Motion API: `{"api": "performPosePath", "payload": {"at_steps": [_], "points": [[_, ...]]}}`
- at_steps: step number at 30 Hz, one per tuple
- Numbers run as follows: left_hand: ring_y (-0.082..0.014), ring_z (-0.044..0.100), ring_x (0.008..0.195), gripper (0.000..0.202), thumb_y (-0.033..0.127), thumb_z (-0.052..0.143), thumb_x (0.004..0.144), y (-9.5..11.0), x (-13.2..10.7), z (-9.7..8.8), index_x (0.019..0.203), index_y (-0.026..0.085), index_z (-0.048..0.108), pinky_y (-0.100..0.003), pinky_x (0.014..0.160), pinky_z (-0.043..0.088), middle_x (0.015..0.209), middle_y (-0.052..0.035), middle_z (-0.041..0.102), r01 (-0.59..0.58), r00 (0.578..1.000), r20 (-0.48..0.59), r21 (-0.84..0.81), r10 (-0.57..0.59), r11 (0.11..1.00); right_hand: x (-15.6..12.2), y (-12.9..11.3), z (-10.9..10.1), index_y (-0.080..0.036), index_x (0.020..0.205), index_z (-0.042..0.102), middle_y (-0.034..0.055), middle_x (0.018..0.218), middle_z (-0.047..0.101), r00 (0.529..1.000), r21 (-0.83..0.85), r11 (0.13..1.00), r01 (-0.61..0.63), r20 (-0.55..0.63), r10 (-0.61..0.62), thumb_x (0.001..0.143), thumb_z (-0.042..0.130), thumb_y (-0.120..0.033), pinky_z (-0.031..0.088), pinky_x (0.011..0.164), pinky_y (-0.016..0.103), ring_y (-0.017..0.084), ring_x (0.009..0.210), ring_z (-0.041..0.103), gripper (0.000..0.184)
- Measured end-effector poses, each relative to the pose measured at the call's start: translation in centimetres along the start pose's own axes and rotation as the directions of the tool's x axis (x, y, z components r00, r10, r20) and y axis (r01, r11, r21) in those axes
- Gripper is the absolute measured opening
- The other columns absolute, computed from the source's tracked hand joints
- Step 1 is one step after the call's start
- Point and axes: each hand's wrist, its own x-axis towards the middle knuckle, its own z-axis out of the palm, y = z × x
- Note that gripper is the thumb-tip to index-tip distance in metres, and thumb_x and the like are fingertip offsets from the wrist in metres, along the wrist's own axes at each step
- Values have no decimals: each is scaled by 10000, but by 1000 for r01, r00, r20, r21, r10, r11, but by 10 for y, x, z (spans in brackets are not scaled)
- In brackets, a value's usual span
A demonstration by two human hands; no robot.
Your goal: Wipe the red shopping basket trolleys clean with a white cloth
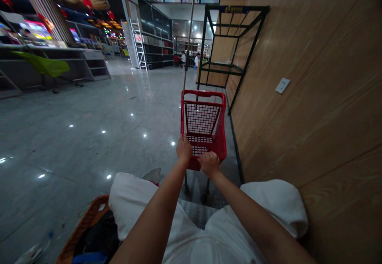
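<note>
A small red shopping cart (203, 125) with a mesh basket stands straight ahead of me on the shiny grey floor. My left hand (184, 148) is closed round the left part of the cart's near handle. My right hand (209, 164) is closed round the right part of the same handle. A thin metal pole (189, 37) rises from the cart's far end. The cart basket looks empty. My white sleeves fill the bottom of the view.
A wood-panelled wall (313, 97) with a white socket (282, 85) runs close along the right. A black metal shelf frame (232, 45) stands ahead by the wall. An orange basket (86, 232) sits at lower left. A ladder (139, 45), shelving and distant seated people lie beyond.
</note>
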Motion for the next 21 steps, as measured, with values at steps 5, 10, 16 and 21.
{"api": "performPosePath", "payload": {"at_steps": [5, 10, 16, 21], "points": [[-310, 212, 1386, 497, 326, 456, 866, -12, 1, -10, 1328, 144, 449, -502, 1091, 254, 1472, -136, 331, -167, 986, 41, 104, 164, 980, -4, 22, -13, -243, 1130, 602, 62, 1035, 634, 976, 64, 977, 203, 71, -208, 911, 481, -309, 392, 832, 294, 176, 940, 568, 258], [-261, 196, 1398, 416, 383, 462, 879, -21, -6, -13, 1274, 265, 518, -530, 1124, 165, 1477, -36, 343, -426, 901, 120, 55, 418, 903, -24, 69, -19, -243, 1107, 613, 74, 1083, 616, 988, -1, 988, 153, -33, -153, 881, 537, -349, 283, 1007, 400, 206, 1022, 530, 261], [-263, 246, 1378, 373, 403, 461, 882, -19, -11, -11, 1217, 285, 576, -496, 1104, 251, 1410, -10, 449, -439, 893, 121, 27, 433, 898, -11, 28, -8, -214, 1059, 626, 66, 952, 637, 994, -11, 994, 109, 22, -109, 923, 450, -271, 388, 861, 329, 188, 884, 564, 230], [-253, 280, 1363, 359, 352, 446, 889, -21, -8, -9, 1215, 285, 582, -485, 1098, 278, 1353, -14, 513, -432, 895, 123, 2, 428, 902, 7, -15, 0, -183, 1071, 612, 85, 993, 637, 989, 12, 990, 138, 44, -138, 928, 451, -293, 401, 799, 298, 189, 908, 566, 242]]}}
